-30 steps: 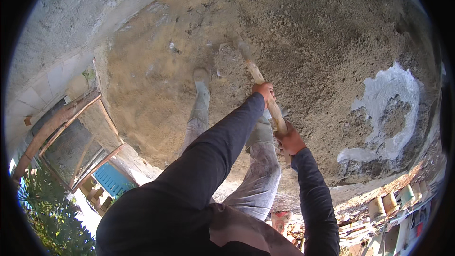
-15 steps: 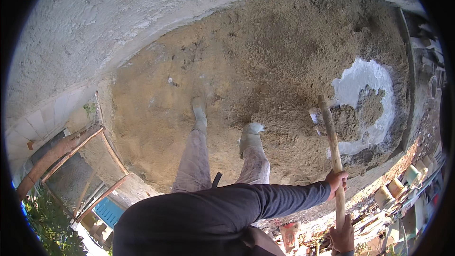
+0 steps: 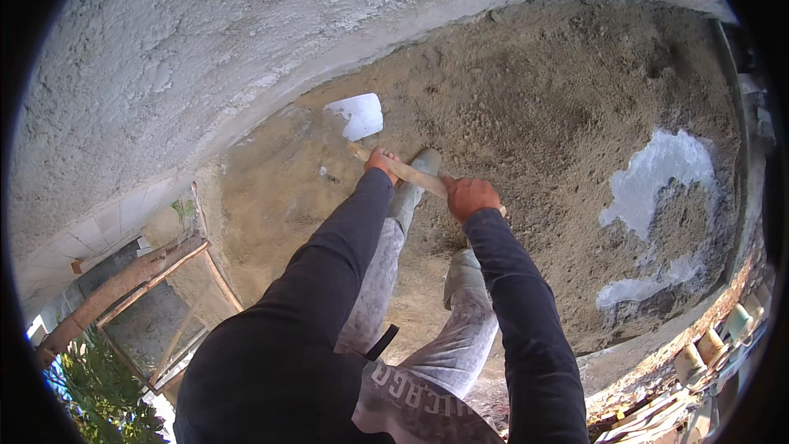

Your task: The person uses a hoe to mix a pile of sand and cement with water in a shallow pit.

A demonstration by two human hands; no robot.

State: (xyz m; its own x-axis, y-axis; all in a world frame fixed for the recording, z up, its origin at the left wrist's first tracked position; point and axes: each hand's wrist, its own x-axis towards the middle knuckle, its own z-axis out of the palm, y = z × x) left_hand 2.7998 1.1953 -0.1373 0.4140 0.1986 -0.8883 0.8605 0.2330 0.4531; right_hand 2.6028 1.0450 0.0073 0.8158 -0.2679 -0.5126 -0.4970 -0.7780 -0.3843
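Note:
My left hand is closed round the wooden handle of a shovel, close to its blade end. Further back along the same handle, my right hand grips it. The shovel's pale, shiny blade is over the sandy ground near the foot of the wall, beyond my left hand. Whether the blade touches the ground I cannot tell. My boots, one being the left boot, stand on the sand just below the handle.
A rough grey plastered wall curves along the far side. Brown sandy mix covers the ground, with a pale grey patch at the right. A wooden frame stands at the left; scattered wood pieces lie at the lower right.
The shovel has swung from beside the grey patch on the right to the left, near the wall. Both hands have moved with it, still gripping the handle.

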